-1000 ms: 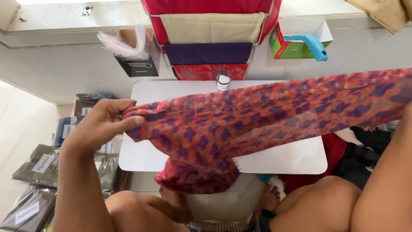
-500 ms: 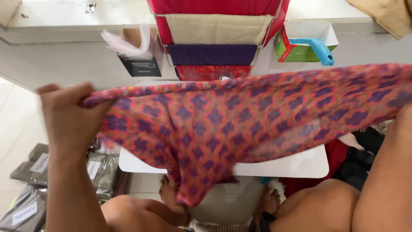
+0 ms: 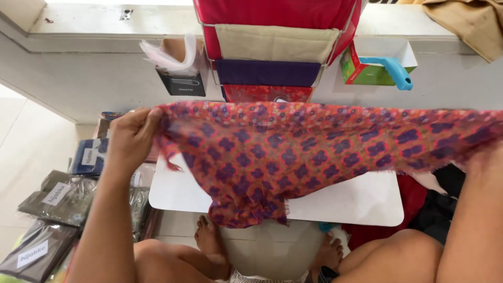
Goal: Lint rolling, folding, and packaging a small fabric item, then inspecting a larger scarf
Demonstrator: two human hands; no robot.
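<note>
Patterned red-and-purple scarf: stretched wide above the small white table, now lower and flatter than half a second ago. Left hand pinches one corner. Right hand off frame; its grip cannot be told.

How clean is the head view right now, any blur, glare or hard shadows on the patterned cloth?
Head view: even, soft daylight, no glare and no hard shadows; the red-and-purple patterned cloth is sharp near the left hand but smeared by motion blur towards its right end, where the right hand cannot be made out; the white low table and the hanging fabric pockets look crisp; edges bend slightly from the wide lens.
</note>
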